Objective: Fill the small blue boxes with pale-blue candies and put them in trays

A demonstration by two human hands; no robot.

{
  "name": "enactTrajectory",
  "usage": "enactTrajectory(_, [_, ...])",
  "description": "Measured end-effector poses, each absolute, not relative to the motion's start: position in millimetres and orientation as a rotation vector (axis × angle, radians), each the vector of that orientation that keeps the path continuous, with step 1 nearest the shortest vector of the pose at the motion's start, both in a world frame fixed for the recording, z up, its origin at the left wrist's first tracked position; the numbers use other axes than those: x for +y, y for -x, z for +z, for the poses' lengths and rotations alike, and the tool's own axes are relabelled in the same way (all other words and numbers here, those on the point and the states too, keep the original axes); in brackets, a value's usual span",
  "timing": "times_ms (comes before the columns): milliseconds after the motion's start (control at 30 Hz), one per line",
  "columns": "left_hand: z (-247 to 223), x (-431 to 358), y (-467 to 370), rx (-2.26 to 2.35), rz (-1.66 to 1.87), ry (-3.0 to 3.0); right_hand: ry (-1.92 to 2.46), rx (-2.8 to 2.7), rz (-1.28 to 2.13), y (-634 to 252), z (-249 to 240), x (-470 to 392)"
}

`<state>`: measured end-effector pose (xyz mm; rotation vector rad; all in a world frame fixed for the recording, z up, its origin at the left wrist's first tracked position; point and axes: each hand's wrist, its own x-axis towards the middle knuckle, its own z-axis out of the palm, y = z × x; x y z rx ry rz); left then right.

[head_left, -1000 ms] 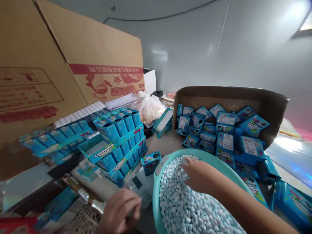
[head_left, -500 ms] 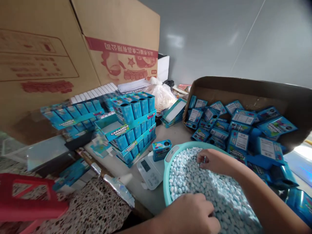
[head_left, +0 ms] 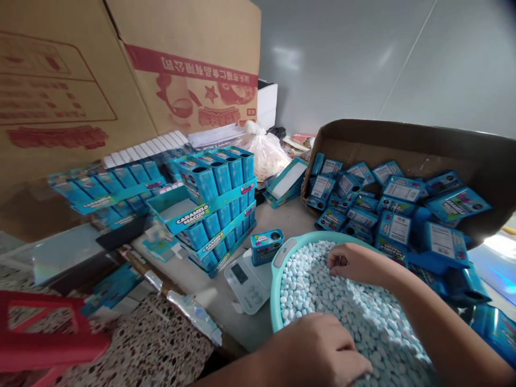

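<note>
A turquoise tub full of small pale blue and white candies stands in front of me. My right hand reaches in from the right and rests low over the candies at the far side. Its fingers are curled in, with a pale bit showing between them, seemingly candy. My left hand lies over the near side of the tub, back up and fingers bent down to the candies; whatever is under them is hidden. A blue printed box with a round hole on top stands on a white digital scale beside the tub.
Blue display trays of upright boxes are stacked at left. A tilted brown carton at right spills blue boxes. A tied plastic bag and large cardboard boxes stand behind. A red stool is lower left.
My left hand has shifted slightly to the right over the candies, its thumb reaching further out. The right hand's fingers have curled in a little. The view has tilted slightly.
</note>
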<state>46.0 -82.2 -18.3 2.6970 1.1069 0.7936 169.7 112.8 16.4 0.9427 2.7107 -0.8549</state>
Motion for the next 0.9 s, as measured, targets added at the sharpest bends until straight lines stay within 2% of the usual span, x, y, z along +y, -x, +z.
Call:
enactTrajectory(100, [-7.3,-83.9,-29.7,1.226,1.02,-2.546,-0.979,2.689,-0.863,-169.3,16.3,113.2])
enactTrajectory(200, [9.5,-76.1,8.2,1.633,1.219,-2.358,-1.0,2.671,-0.897,-170.4,15.4,115.1])
enactTrajectory(333, [22.0,-49.1,67.1,2.019,1.125,-2.293,-0.985,2.666,-0.942,-172.9,15.2,118.9])
enactTrajectory(633, [17.2,-15.9,96.4,1.965,0.688,-2.331,-0.969,2.66,-0.968,-173.2,15.7,120.2])
enactTrajectory(900, [19.4,-19.0,101.2,1.958,0.762,-2.271,-0.979,2.641,-0.963,-172.5,15.9,119.8])
